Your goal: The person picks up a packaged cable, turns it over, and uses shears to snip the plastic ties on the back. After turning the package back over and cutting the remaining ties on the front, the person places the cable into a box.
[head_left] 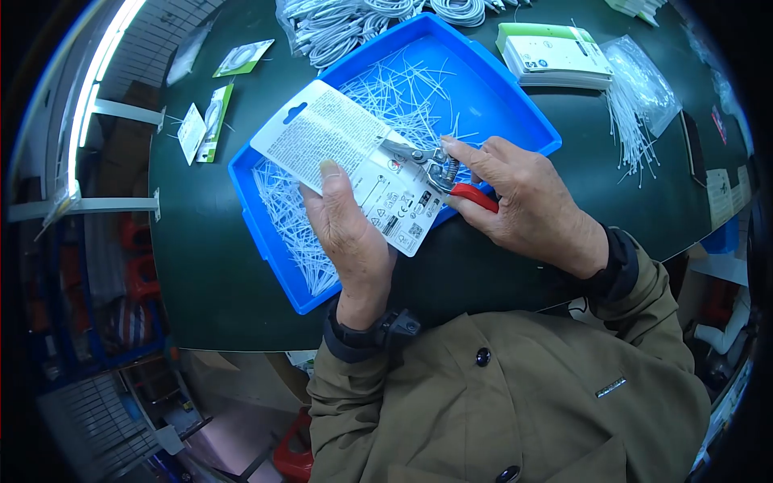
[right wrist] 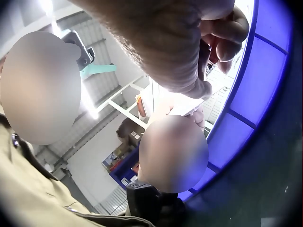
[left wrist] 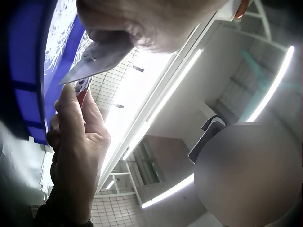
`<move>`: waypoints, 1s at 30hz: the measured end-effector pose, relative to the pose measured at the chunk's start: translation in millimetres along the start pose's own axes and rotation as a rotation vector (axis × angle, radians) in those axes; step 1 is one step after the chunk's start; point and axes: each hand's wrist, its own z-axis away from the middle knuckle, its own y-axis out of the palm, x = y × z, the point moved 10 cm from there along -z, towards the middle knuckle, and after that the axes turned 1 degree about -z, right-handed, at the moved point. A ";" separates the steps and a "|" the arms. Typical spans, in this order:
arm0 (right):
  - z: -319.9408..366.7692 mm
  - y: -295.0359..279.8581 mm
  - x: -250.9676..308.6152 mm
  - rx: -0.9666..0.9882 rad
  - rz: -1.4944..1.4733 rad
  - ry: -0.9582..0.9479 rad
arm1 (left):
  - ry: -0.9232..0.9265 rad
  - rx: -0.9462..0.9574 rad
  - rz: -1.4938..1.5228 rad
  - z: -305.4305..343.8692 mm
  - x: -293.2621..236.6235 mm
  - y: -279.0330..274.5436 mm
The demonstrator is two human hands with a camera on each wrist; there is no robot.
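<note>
My left hand (head_left: 350, 233) holds a white printed package card (head_left: 322, 133) by its lower left edge, thumb on top. The card is tilted over a blue tray (head_left: 491, 88) and has a dark hanging slot near its upper corner. Curled around the red handle of a pair of pruning shears (head_left: 475, 196), my right hand (head_left: 535, 201) keeps their metal blades over the card's right side. A coil spring shows between the handles. In the left wrist view the card (left wrist: 97, 61) is seen nearly edge-on, its corner close to the right fingertips.
Thin white plastic strips (head_left: 294, 233) lie scattered in the tray. Behind it are coiled grey cables (head_left: 330, 32). A stack of packaged cards (head_left: 555, 60) stands at the back right, beside a clear bag (head_left: 640, 80) and a bunch of white ties (head_left: 628, 133). Green-white packs (head_left: 213, 121) lie at left.
</note>
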 end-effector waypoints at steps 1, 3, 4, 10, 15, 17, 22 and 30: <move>1.3 2.4 -1.7 -0.003 -0.006 0.003 | 0.001 0.003 0.015 -0.2 1.8 2.2; 2.5 10.7 -1.9 -0.007 -0.020 0.012 | -0.043 -0.006 0.013 -2.1 5.3 -2.1; 2.4 10.7 -2.8 -0.014 -0.025 0.004 | -0.062 -0.013 0.011 -3.0 8.8 -2.4; 1.7 9.6 2.6 0.089 -0.277 0.001 | -0.083 0.049 0.015 -5.3 15.7 -2.3; 3.4 9.4 -0.5 0.090 -0.377 -0.035 | -0.061 0.085 0.018 -1.3 16.3 6.0; 2.9 9.8 1.6 0.086 -0.369 -0.041 | -0.069 0.100 0.010 -1.2 14.5 4.9; 2.0 5.5 0.5 0.117 -0.314 -0.026 | -0.055 0.108 -0.001 -2.0 16.8 6.0; 0.3 6.5 9.2 0.118 -0.305 -0.034 | -0.065 0.127 0.007 0.6 9.3 6.0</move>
